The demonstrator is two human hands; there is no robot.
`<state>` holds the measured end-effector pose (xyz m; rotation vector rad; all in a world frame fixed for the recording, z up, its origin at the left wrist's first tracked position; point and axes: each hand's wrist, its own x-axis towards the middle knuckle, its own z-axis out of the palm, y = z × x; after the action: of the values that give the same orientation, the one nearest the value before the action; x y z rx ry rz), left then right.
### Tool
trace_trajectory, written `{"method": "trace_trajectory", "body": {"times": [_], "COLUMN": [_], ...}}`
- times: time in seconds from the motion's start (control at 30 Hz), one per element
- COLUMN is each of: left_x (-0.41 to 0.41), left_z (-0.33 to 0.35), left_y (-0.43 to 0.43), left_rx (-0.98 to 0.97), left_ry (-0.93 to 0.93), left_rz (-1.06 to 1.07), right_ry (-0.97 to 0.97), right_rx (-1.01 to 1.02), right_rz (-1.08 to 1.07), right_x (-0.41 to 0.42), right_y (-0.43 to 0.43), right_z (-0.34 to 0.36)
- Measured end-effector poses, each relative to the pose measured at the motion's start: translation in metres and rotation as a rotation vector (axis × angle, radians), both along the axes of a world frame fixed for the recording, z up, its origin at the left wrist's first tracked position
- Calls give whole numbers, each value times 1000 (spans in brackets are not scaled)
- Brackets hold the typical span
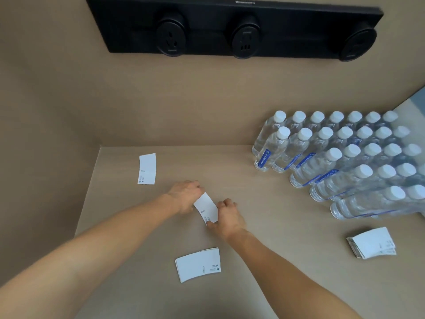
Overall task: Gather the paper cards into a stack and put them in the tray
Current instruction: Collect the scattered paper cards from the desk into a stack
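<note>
White paper cards (205,209) are sitting pinched between both hands mid-table, the left hand (185,196) gripping their far-left end, the right hand (227,217) closing on the near-right end. Other cards (198,264) are lying nearer, a single card (147,168) far left.

The left hand (185,195) hides the upper left corner of the held card (206,208), and the right hand (227,218) hides its lower right edge. Print on every card is too small to read. At the right of the frame the water bottles (345,157) blur and run past the edge. Both forearms are cut off at the bottom.
</note>
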<state>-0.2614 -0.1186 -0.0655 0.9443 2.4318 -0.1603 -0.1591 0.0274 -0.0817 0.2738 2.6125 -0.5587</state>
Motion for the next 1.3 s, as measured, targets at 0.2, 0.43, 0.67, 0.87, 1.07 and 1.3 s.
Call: {"method": "trace_trajectory", "body": {"times": [0.2, 0.43, 0.67, 0.87, 1.07, 1.3], "left_x": [-15, -14, 7, 37, 72, 104], "left_z": [-19, -24, -14, 0, 12, 20], "left_y": [2, 2, -9, -18, -27, -34], "left_rx": [49, 91, 57, 52, 67, 95], "left_ry": [-17, -35, -23, 4, 58, 80], "left_rz": [-74, -63, -27, 31, 60, 120], "right_ry": [-34, -18, 6, 65, 55, 64], "right_rx": [24, 18, 24, 32, 9, -5], "right_rz": [-124, -135, -59, 17, 104, 169], "right_x": [-3, -5, 5, 26, 47, 62], "right_y": [-12, -21, -19, -19, -13, -7], "right_z": [-17, -25, -19, -9, 0, 7]}}
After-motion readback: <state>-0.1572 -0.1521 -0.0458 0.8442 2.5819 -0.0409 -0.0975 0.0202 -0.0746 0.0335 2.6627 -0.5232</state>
